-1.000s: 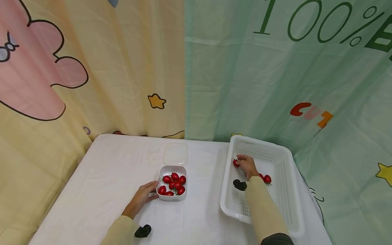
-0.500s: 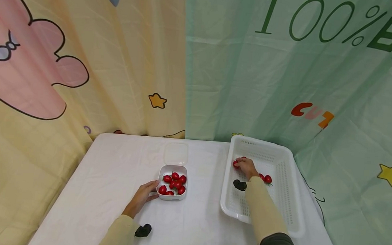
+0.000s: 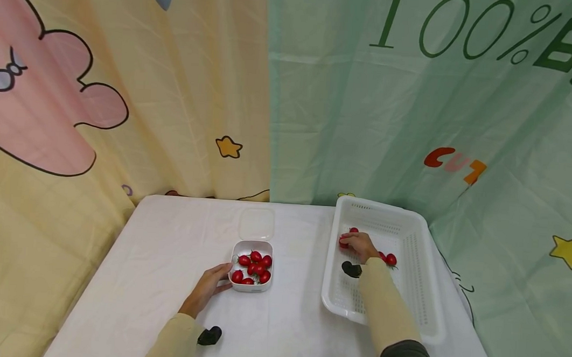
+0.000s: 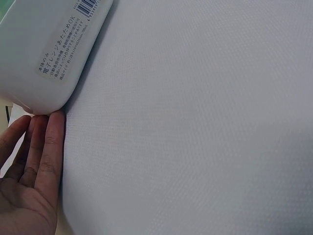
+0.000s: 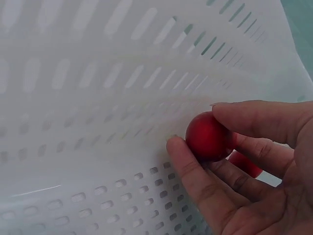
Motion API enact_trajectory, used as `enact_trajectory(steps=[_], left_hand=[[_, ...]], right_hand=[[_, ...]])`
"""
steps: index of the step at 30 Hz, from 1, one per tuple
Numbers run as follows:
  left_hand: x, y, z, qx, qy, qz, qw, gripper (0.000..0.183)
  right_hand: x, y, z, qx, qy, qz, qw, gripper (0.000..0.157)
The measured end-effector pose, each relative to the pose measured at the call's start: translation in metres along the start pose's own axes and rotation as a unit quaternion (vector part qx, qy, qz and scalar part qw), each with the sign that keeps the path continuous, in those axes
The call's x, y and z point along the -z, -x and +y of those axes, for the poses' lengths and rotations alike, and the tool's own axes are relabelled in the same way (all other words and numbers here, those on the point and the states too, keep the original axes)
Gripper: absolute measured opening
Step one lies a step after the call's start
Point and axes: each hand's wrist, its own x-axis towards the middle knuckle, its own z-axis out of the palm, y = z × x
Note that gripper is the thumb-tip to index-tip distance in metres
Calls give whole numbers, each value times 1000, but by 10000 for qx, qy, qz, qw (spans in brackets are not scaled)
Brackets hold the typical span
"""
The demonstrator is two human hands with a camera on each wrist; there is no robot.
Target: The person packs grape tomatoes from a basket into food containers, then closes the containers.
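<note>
My right hand (image 3: 362,245) is inside the white perforated basket (image 3: 424,272), near its left wall. It pinches a red cherry tomato (image 5: 209,137) between thumb and fingers, clearest in the right wrist view. Another cherry tomato (image 3: 354,230) lies just beyond the fingers, and one more (image 3: 390,260) rests by the right wrist, next to a partly hidden one. With fairly straight fingers, my left hand (image 3: 207,287) touches the left side of a small white box (image 3: 253,288). Several cherry tomatoes (image 3: 255,269) with green stems lie in that box.
A clear lid (image 3: 256,224) lies on the white-covered table (image 3: 176,232) right behind the box. Printed curtains (image 3: 198,87) hang behind and beside the table. The basket stands at the table's right side, its walls raised around the right hand.
My right hand has shifted slightly toward me in the basket, and a cherry tomato beyond its fingers has come into sight. The left hand and the box stay in place.
</note>
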Motion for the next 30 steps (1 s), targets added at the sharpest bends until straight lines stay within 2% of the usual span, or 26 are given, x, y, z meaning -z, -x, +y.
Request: enact_trajectory(steps=[21,30], left_hand=[[1,0,2,54,-50,-43,10000,64],[0,1,0,90,-114,-37,9999,65]], right_hand=[[1,18,-7,380,-230,31,9990,34],[0,31,-10,791,-473,-197,9955,38]])
